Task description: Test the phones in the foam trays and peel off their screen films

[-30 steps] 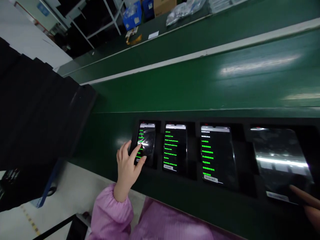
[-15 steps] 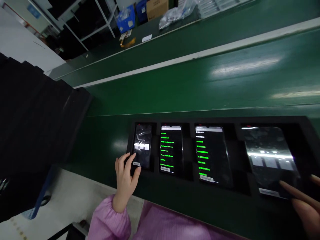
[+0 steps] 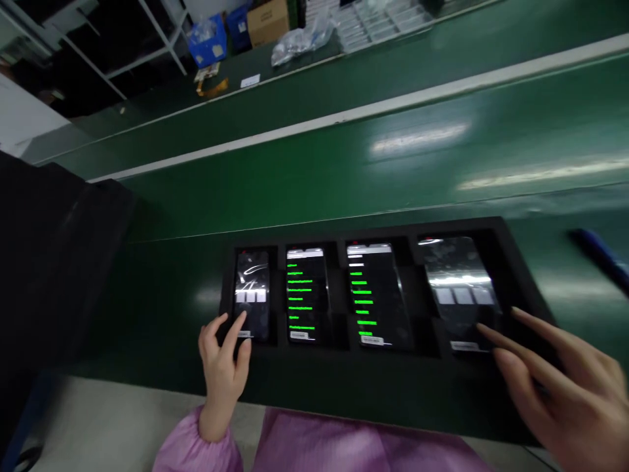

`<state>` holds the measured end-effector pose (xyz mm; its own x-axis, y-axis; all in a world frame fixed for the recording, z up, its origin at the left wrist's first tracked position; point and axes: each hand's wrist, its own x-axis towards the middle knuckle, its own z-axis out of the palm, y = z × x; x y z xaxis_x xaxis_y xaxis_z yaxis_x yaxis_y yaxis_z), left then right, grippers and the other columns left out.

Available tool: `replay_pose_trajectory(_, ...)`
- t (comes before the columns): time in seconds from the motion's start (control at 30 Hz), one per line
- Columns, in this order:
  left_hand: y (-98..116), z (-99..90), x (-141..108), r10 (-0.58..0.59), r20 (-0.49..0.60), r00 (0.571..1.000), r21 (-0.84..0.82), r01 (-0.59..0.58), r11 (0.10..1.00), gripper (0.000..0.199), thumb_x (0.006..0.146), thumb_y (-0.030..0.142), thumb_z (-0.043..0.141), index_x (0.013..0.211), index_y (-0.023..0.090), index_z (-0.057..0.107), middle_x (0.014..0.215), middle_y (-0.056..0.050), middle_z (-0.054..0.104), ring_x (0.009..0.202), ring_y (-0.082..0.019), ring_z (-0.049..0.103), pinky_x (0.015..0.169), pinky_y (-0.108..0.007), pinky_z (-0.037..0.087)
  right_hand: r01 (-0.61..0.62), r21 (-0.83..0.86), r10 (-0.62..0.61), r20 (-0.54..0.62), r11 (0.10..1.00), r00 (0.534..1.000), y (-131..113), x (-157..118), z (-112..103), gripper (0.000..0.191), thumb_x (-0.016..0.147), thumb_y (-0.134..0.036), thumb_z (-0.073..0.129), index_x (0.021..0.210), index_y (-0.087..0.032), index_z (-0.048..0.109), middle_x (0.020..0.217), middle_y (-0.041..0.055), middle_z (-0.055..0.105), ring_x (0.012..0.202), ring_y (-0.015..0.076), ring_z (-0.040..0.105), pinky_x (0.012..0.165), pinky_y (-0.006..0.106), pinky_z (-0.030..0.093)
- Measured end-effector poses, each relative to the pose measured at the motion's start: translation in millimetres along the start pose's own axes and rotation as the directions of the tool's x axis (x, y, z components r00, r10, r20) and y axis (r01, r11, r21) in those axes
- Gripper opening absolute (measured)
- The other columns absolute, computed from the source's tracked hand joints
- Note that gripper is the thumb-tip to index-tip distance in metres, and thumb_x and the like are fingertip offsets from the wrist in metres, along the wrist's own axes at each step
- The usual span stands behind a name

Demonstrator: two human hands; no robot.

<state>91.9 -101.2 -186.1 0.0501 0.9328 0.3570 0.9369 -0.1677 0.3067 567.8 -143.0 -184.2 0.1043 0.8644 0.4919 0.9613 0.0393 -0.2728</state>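
A black tray [image 3: 275, 362] holds several smartphones in a row. My left hand [image 3: 223, 367] has its fingers spread, one fingertip at the lower screen of the leftmost smartphone [image 3: 253, 318], which shows white blocks. At the other end, my right hand [image 3: 560, 380] reaches in with fingers apart, its index fingertip at the lower part of the rightmost smartphone [image 3: 459, 272]; glare crosses that screen. Between them, two smartphones show green text lists, the left-middle smartphone [image 3: 317, 295] and the right-middle smartphone [image 3: 388, 295]. Small labels show along the lower screen edges.
The tray rests on a green workbench [image 3: 275, 196]. A dark blue, pen-like object [image 3: 602, 255] lies right of it. Beyond stand a blue bin [image 3: 207, 46], a cardboard box [image 3: 268, 23], a clear plastic bag [image 3: 299, 42] and clear trays [image 3: 378, 26]. Dark material [image 3: 54, 242] covers the left side.
The view has shifted, so the tray and phones sit further left in the picture and more of my right hand shows. The leftmost phone's white blocks look larger; my left index fingertip is over its screen.
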Motion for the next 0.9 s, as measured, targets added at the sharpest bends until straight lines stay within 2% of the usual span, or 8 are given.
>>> replay_pose_trajectory(0.1,-3,0.0,1,0.013,-0.019,1.000,-0.033,-0.014,0.999,0.039,0.105,0.044,0.052,0.128,0.023,0.076,0.134,-0.014,0.057,0.124,-0.030,0.055,0.118,-0.053,0.038,0.085,0.015,-0.085,0.003,0.996,0.996,-4,4,-6,0.019,0.101,-0.026,0.067,0.115,-0.026,0.080,0.139,0.0118,0.069,0.114,0.0293,0.070,0.098,0.044,0.058)
replay_pose_trajectory(0.27,-10,4.1,0,0.060,-0.034,0.998,-0.021,-0.061,0.998,0.039,0.103,0.043,0.054,0.125,0.021,0.077,0.135,-0.016,0.058,0.123,-0.031,0.055,0.114,-0.052,0.039,0.109,-0.001,-0.109,0.029,0.994,0.994,-11,5,-11,0.022,0.105,-0.021,0.060,0.122,-0.018,0.075,0.142,0.0146,0.064,0.123,0.0306,0.065,0.102,0.048,0.057)
replay_pose_trajectory(0.47,-12,6.4,0,0.115,-0.054,0.992,0.006,-0.115,0.993,0.040,0.104,0.042,0.053,0.123,0.016,0.076,0.134,-0.018,0.058,0.120,-0.032,0.056,0.110,-0.051,0.040,0.134,-0.033,-0.132,0.062,0.990,0.989,-21,20,-11,0.026,0.108,-0.027,0.057,0.125,-0.018,0.074,0.150,0.0180,0.058,0.129,0.0339,0.061,0.101,0.051,0.054)
replay_pose_trajectory(0.57,-11,5.3,2,0.151,-0.069,0.986,0.014,-0.150,0.989,0.038,0.104,0.039,0.054,0.124,0.015,0.076,0.134,-0.019,0.058,0.121,-0.032,0.055,0.109,-0.050,0.040,0.174,-0.102,-0.160,0.133,0.979,0.978,-31,36,-9,0.030,0.109,-0.035,0.056,0.129,-0.022,0.074,0.153,0.0164,0.057,0.132,0.0387,0.058,0.097,0.055,0.050)
replay_pose_trajectory(0.63,-10,4.2,3,0.160,-0.062,0.985,0.017,-0.159,0.987,0.037,0.104,0.036,0.054,0.125,0.015,0.075,0.136,-0.019,0.057,0.122,-0.032,0.055,0.109,-0.050,0.039,0.171,-0.119,-0.156,0.131,0.978,0.979,-42,45,-8,0.029,0.109,-0.034,0.054,0.127,-0.023,0.075,0.151,0.0152,0.060,0.132,0.0384,0.057,0.096,0.054,0.048)
replay_pose_trajectory(0.7,-8,3.5,4,0.166,-0.053,0.985,0.021,-0.166,0.986,0.036,0.104,0.034,0.054,0.126,0.014,0.075,0.136,-0.019,0.057,0.123,-0.032,0.054,0.109,-0.050,0.039,0.196,-0.045,-0.190,0.111,0.980,0.975,-54,51,-6,0.029,0.110,-0.032,0.053,0.128,-0.021,0.074,0.150,0.0158,0.060,0.133,0.0354,0.056,0.099,0.051,0.047)
replay_pose_trajectory(0.8,-6,3.9,5,0.177,-0.060,0.982,0.019,-0.176,0.984,0.035,0.104,0.032,0.055,0.127,0.013,0.074,0.136,-0.020,0.056,0.125,-0.032,0.054,0.110,-0.050,0.038,0.308,0.113,-0.322,0.143,0.945,0.936,-74,55,-1,0.033,0.112,-0.038,0.049,0.130,-0.023,0.072,0.152,0.0155,0.058,0.135,0.0321,0.054,0.106,0.051,0.043)
replay_pose_trajectory(0.9,-6,4.2,4,0.179,-0.065,0.982,0.017,-0.179,0.984,0.034,0.103,0.029,0.056,0.129,0.014,0.074,0.137,-0.019,0.055,0.125,-0.031,0.054,0.110,-0.048,0.040,0.330,0.141,-0.352,0.180,0.934,0.919,-87,55,4,0.033,0.111,-0.045,0.050,0.124,-0.027,0.074,0.151,0.0123,0.060,0.134,0.0324,0.055,0.109,0.054,0.040)
